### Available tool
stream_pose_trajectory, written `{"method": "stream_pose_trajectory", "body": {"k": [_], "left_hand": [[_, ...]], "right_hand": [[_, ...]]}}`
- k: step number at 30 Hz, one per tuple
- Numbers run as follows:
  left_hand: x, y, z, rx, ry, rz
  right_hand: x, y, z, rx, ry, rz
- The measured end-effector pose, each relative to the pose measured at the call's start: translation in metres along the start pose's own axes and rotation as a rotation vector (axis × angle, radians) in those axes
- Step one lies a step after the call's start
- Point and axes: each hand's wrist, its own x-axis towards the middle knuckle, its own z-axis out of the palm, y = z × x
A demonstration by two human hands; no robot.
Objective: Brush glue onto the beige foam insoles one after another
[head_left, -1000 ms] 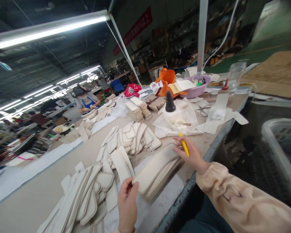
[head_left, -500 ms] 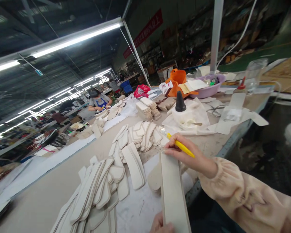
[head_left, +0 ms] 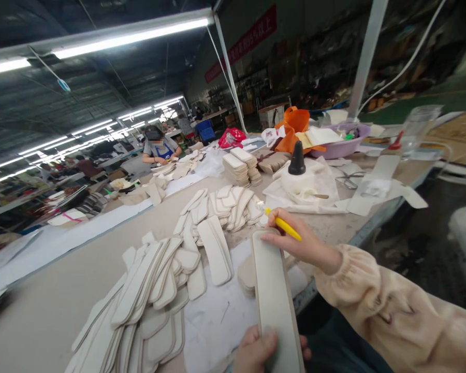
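Note:
A long pale strip with rounded corners (head_left: 274, 290) is held lengthwise in front of me. My left hand (head_left: 256, 349) grips its lower part, the thumb on top and fingertips showing at the right edge. At the strip's far end, my right hand (head_left: 295, 235) touches the top with its fingers and also holds a yellow-handled brush (head_left: 288, 228). The brush's whitish tip points away to the upper left. Left of the strip, several similar pale pieces lie in a loose fanned pile (head_left: 140, 300). Another heap of smaller pieces (head_left: 233, 207) lies beyond.
A white tub with a black cone (head_left: 297, 160) stands on plastic sheeting behind my right hand. Neat stacks of pieces (head_left: 241, 168), an orange bag (head_left: 295, 124) and a purple basin (head_left: 345, 142) sit farther back. A person (head_left: 159, 147) works at the table's far left.
My left hand has come up along the strip, its thumb now lying on the surface. The right hand has shifted slightly left, fingers flatter on the strip's end. The camera view has moved a little.

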Motion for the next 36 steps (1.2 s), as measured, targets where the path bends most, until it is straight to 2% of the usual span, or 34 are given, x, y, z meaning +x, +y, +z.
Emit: {"method": "stream_pose_trajectory", "body": {"k": [5, 10, 15, 20, 29, 36], "left_hand": [[-0.008, 0.004, 0.005, -0.038, -0.062, 0.044], [-0.013, 0.007, 0.004, -0.150, -0.155, -0.024], [-0.014, 0.002, 0.003, -0.041, -0.102, -0.027], [-0.009, -0.006, 0.001, -0.009, -0.034, 0.010], [-0.010, -0.005, -0.013, 0.049, -0.119, -0.041], [-0.013, 0.000, -0.006, 0.009, -0.178, 0.035]], "right_hand": [[0.005, 0.004, 0.007, 0.034, -0.007, 0.030], [0.007, 0.006, 0.010, 0.096, 0.000, 0.099], [0.008, 0.005, 0.010, 0.089, 0.016, 0.155], [0.007, 0.001, 0.011, 0.079, 0.016, 0.141], [0.006, 0.011, 0.016, 0.105, 0.007, 0.090], [0.009, 0.002, 0.017, 0.101, 0.019, 0.115]]}}
